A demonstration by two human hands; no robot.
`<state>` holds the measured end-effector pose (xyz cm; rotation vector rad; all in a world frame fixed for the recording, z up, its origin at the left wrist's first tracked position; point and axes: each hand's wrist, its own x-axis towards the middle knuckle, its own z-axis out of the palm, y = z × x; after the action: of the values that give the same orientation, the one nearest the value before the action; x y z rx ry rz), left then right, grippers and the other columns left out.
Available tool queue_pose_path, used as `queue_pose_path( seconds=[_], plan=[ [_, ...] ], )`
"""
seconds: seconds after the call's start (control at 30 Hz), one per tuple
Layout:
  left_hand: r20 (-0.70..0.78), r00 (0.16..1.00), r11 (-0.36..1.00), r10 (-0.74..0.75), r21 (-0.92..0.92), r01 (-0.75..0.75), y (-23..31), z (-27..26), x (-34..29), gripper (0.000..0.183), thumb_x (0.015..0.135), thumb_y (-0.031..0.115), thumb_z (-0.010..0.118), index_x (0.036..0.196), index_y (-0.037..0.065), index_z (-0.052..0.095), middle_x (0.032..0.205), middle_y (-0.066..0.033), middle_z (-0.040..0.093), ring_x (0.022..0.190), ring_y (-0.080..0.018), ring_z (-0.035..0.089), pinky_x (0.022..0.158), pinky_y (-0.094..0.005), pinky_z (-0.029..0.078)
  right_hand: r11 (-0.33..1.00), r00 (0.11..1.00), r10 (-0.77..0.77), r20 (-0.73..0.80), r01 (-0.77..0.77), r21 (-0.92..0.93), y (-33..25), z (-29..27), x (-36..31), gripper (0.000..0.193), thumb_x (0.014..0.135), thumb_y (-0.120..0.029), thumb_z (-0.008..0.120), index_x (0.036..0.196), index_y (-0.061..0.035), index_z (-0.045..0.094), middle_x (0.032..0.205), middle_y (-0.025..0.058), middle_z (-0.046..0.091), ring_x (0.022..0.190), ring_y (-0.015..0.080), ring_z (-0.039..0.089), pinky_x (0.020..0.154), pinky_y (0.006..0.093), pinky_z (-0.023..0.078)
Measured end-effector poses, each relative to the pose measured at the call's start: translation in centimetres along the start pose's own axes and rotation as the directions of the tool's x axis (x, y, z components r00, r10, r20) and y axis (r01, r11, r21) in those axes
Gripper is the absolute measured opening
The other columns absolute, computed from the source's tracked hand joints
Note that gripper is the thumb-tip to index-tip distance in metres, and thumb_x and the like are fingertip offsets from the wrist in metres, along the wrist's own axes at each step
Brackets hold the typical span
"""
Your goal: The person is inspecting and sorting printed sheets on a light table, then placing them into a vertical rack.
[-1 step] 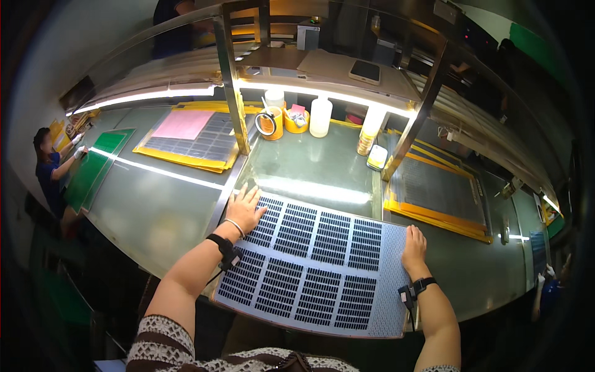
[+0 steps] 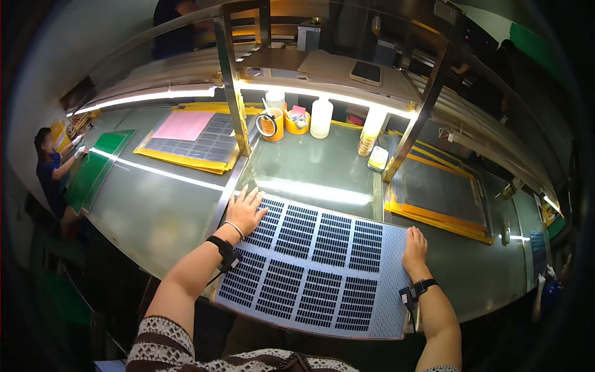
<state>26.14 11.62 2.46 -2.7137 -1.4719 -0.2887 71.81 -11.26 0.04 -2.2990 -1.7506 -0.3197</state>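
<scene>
A flat, light-grey panel (image 2: 310,263) lies on the glass-topped bench in front of me, its near edge toward my body. Blocks of short black bars cover it in two rows, with a finely dotted strip down its right side. My left hand (image 2: 246,214) rests on the upper left corner, fingers spread and pointing away from me. At the right edge my right hand (image 2: 415,248) grips the panel, its fingers close together and its thumb hidden. Both wrists wear black bands with small cabled devices.
Behind the panel stand a white bottle (image 2: 321,118), an orange tape roll (image 2: 296,122) and an orange container (image 2: 271,126). Yellow-edged sheets lie in a left stack (image 2: 186,137) and a right stack (image 2: 437,189). Metal posts carry a shelf holding a phone (image 2: 365,72). Co-workers stand at both sides.
</scene>
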Motion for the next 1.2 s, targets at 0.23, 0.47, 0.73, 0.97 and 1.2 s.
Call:
queue_pose_path(
  seconds=[0.23,0.47,0.73,0.97,1.2],
  plan=[
    [-0.019,0.999,0.998,0.029,0.064,-0.028,-0.1,0.2,0.6,0.053,0.092,0.044,0.04,0.133,0.01,0.043,0.144,-0.0071,0.035,0.138,-0.027,0.02,0.107,-0.0575,0.017,0.998,0.997,0.055,0.05,-0.055,-0.009,-0.3,-0.6,0.5,0.045,0.083,0.0,0.044,0.128,0.0027,0.041,0.134,0.0191,0.042,0.127,0.0331,0.037,0.106,0.0427,0.027],
    [0.169,0.983,0.997,-0.075,-0.002,0.077,-0.7,1.7,0.3,0.059,0.096,0.043,0.03,0.144,0.01,0.022,0.15,-0.0058,0.021,0.14,-0.0226,0.015,0.111,-0.0511,0.013,0.999,0.988,0.007,0.151,-0.013,0.041,-2.0,-4.3,-7.4,0.049,0.083,0.0,0.039,0.131,0.008,0.036,0.141,0.0257,0.031,0.132,0.0388,0.029,0.109,0.0501,0.02],
    [0.264,0.944,0.98,-0.2,0.037,0.198,1.7,-1.2,-1.4,0.071,0.094,0.052,0.029,0.144,0.005,0.018,0.153,-0.0088,0.012,0.141,-0.0229,0.007,0.112,-0.0499,0.007,0.981,0.991,0.01,0.132,-0.035,0.189,-9.5,-13.9,-28.7,0.04,0.084,-0.005,0.044,0.122,0.0044,0.052,0.131,0.0244,0.046,0.125,0.0378,0.039,0.105,0.0457,0.03],
    [0.211,0.963,0.978,-0.167,-0.089,0.189,0.5,-2.3,-17.9,0.085,0.088,0.063,0.032,0.143,-0.001,0.019,0.151,-0.0163,0.012,0.141,-0.0294,0.006,0.111,-0.0524,0.006,-0.123,0.322,0.396,0.86,-0.91,0.396,-9.2,-11.7,-28.4,0.037,0.093,-0.023,0.05,0.12,0.0028,0.052,0.11,0.0158,0.059,0.103,0.0231,0.056,0.087,0.0357,0.045],
    [-0.107,0.782,0.736,-0.614,-0.434,0.519,1.5,-4.7,-36.7,0.063,0.088,0.052,0.048,0.118,-0.003,0.055,0.128,-0.0231,0.047,0.121,-0.0359,0.042,0.1,-0.0432,0.032,-0.265,0.585,-0.134,0.8,-0.799,0.54,-5.0,-11.6,-26.1,0.032,0.087,-0.005,0.054,0.119,0.0003,0.052,0.106,0.0081,0.061,0.095,0.02,0.058,0.082,0.0336,0.047]
  ],
)
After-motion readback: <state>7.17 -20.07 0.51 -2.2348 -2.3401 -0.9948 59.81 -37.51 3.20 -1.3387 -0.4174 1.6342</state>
